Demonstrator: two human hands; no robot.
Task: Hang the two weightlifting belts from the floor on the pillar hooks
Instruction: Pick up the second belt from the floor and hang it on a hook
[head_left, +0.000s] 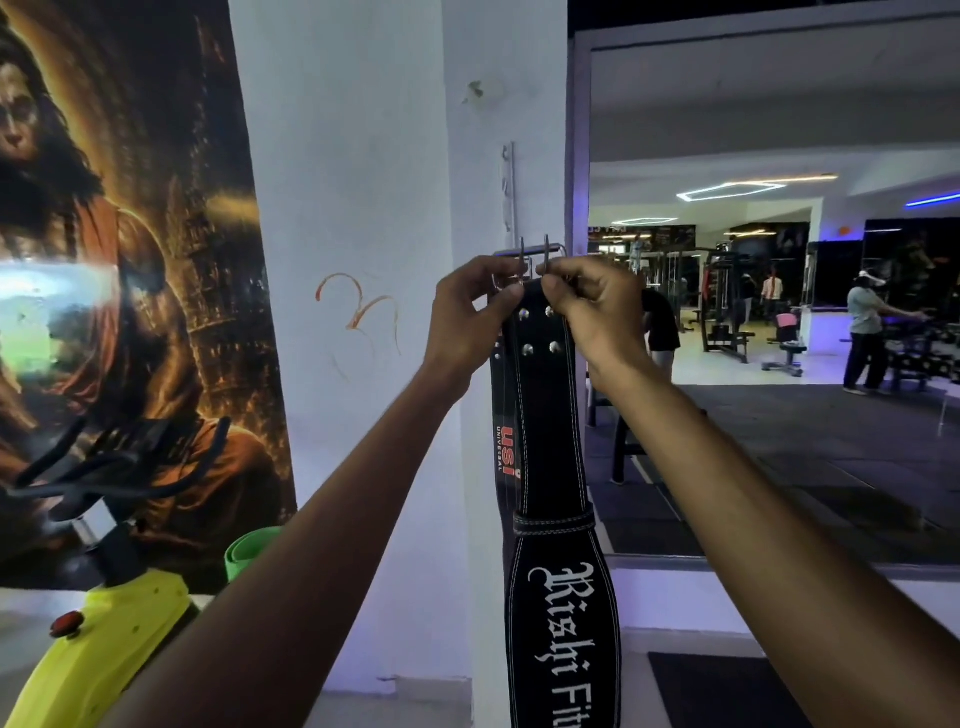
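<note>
A black weightlifting belt (550, 457) with white gothic lettering hangs down the white pillar (353, 208). My left hand (470, 317) and my right hand (597, 312) both pinch its top end at the metal buckle (530, 254), whose two prongs point up. Behind it hangs a second black belt (505, 441) with a red USI label, mostly covered by the front one. A thin metal hook rail (510, 187) runs up the pillar just above the buckle. Which hook bears either belt is hidden by my fingers.
A yellow exercise bike (104, 613) with black handlebars stands at lower left, in front of a large poster (114, 260). A mirror (779, 312) to the right of the pillar reflects gym machines and several people. A dark mat (727, 691) lies at lower right.
</note>
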